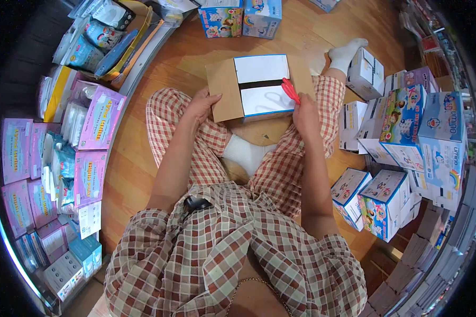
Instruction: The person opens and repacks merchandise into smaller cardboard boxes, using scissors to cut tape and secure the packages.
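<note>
A cardboard box [226, 100] stands between my crossed legs, its side flaps folded outward and two white flaps nearly meeting over a dark gap. At the left flap is my left hand [202, 104], its thumb on the cardboard edge and its fingers partly hidden behind it. On the other side, my right hand [307, 112] has its fingers closed on a red tool [289, 91], which rests over the right edge of the white flaps. Faint grey marks show on the lower white flap.
Blue and white boxes [441, 116] are stacked on the right, with two more [383, 190] nearer me. Pink boxes [101, 119] and packets [101, 34] fill the left shelf. Printed boxes [220, 20] stand beyond the open box on the wooden floor [127, 174].
</note>
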### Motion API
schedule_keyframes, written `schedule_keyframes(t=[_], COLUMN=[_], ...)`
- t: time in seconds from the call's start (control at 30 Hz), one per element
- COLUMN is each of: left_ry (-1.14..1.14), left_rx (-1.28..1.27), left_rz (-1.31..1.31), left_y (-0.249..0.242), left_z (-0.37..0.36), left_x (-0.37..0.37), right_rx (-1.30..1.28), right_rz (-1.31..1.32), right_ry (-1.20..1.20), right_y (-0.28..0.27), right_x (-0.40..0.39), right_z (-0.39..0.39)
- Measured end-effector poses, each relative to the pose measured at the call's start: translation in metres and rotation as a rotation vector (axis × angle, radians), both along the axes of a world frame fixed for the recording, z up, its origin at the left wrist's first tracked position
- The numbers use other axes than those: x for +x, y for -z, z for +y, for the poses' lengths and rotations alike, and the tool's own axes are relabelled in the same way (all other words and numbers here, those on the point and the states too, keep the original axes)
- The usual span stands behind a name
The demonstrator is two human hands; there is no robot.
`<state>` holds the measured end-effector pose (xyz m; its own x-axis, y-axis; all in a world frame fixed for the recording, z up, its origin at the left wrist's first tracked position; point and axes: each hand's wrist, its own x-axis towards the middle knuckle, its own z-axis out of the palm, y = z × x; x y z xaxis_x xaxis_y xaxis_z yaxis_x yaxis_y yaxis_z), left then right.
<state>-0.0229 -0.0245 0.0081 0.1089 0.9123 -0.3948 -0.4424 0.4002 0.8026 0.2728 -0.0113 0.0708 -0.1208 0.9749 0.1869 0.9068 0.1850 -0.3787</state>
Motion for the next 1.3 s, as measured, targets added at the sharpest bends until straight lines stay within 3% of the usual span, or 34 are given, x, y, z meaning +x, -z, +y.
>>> schedule_keyframes(t=[0.13,0.2,0.33,0.4,0.53,0.6,0.67,0.73,0.77,0.87,1.0,1.07,1.1,1.17,1.2,1.27,1.3], left_ry=[-0.102,-0.171,-0.24,-0.251,-0.203,-0.146,-0.143,-0.163,-0.124,-0.07,-0.028,-0.11,-0.106,0.007,0.008,0.298,0.31], left_rx=[-0.006,0.184,0.278,0.494,0.476,0.323,0.317,0.24,0.188,0.233,0.255,0.491,0.489,0.803,0.8,0.927,0.878], left_rz=[0.16,0.697,0.895,1.472,1.513,1.113,1.127,0.698,0.36,0.262,0.326,1.396,1.399,1.629,1.632,1.372,1.428], left_y=[0.018,0.022,0.02,0.009,0.014,0.022,0.03,0.04,0.03,0.024,0.01,-0.003,-0.02,-0.055,-0.055,-0.054,-0.053], left_z=[-0.001,0.002,0.004,0.006,0.02,0.026,0.027,0.026,0.026,0.026,0.024,0.021,0.017,0.013,0.014,0.018,0.017], left_x=[0.008,0.011,0.017,0.017,0.021,0.033,0.045,0.05,0.049,0.047,0.049,0.052,0.055,0.063,0.065,0.068,0.071], right_rx=[-0.032,-0.076,-0.109,-0.153,-0.066,-0.1,-0.126,-0.161,-0.192,-0.181,-0.191,-0.192,-0.196,-0.206,-0.212,-0.217,-0.221], right_rz=[-0.04,-0.044,-0.016,0.094,0.144,0.288,0.32,0.347,0.422,0.505,0.531,0.588,0.648,0.701,0.748,0.769,0.776], right_ry=[0.025,0.066,0.12,0.103,0.038,0.084,0.084,0.094,0.099,0.1,0.152,0.171,0.191,0.235,0.278,0.312,0.304], right_y=[0.012,0.008,-0.004,-0.009,0.004,0.011,0.019,0.028,0.029,0.031,0.025,0.039,0.047,0.055,0.057,0.059,0.059], right_x=[-0.006,-0.008,-0.016,-0.019,-0.025,-0.023,-0.016,-0.01,-0.008,-0.004,-0.003,0.006,0.011,0.02,0.022,0.022,0.022], right_z=[0.007,0.011,0.013,0.016,0.018,0.018,0.024,0.023,0.022,0.017,0.002,0.006,0.008,0.013,0.016,0.017,0.017])
